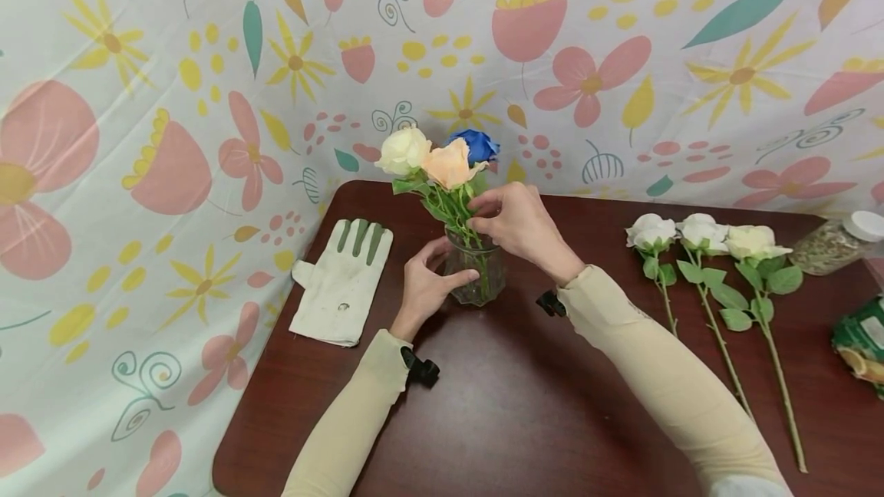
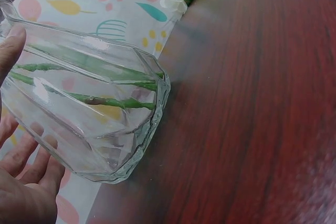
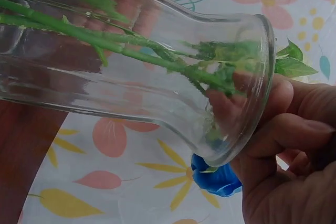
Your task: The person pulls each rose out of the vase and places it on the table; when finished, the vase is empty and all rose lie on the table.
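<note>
A clear faceted glass vase (image 1: pixel 476 290) stands on the table, holding a cream rose (image 1: pixel 404 150), a peach rose (image 1: pixel 450 163) and a blue rose (image 1: pixel 475 146). My left hand (image 1: pixel 427 286) grips the vase from the left, thumb across its front and fingers behind. In the left wrist view, green stems (image 2: pixel 100 99) reach down near the glass base. Over the rim, my right hand (image 1: pixel 518 222) pinches a rose stem just below the blooms; which rose it belongs to I cannot tell. The right wrist view has these fingertips right at the rim (image 3: pixel 265 77), partly hidden by glass.
A white work glove (image 1: pixel 338 290) with green-grey fingers lies at left. On the right lie two white roses (image 1: pixel 651 232) and a cream rose (image 1: pixel 756 242), stems toward me. Beyond them are a white-lidded jar (image 1: pixel 829 248) and a green package (image 1: pixel 859 340). Floral cloth (image 1: pixel 587 152) hangs behind.
</note>
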`<state>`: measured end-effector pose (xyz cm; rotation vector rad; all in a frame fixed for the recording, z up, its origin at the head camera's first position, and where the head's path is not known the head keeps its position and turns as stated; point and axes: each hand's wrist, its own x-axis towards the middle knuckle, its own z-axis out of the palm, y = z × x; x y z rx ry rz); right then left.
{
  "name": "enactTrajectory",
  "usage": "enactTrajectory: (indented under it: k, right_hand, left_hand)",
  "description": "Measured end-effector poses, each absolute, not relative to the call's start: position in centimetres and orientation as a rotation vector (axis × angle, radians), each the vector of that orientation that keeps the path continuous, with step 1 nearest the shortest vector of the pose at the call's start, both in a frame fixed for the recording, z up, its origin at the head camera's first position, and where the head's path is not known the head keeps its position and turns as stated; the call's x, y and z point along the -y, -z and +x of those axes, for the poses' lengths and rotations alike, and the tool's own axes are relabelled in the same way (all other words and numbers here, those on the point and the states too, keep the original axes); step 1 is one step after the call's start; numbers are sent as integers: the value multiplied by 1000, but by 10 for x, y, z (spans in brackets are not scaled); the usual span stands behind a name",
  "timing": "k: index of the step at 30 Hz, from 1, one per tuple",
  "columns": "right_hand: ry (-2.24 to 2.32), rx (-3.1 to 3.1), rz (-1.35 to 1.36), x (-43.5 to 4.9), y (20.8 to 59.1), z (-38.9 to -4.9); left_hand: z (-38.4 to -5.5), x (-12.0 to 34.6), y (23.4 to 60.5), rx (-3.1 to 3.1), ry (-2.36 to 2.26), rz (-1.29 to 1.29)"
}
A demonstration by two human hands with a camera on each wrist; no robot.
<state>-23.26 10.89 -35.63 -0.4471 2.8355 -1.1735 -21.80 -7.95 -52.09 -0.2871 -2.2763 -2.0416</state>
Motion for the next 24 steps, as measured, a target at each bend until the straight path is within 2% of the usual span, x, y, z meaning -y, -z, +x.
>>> enactTrajectory:
  k: [24]
  right_hand:
    - [1167,-2965,-484,-99,363,-230]
  left_hand:
    - [-216,78,519,2258,2049,-271]
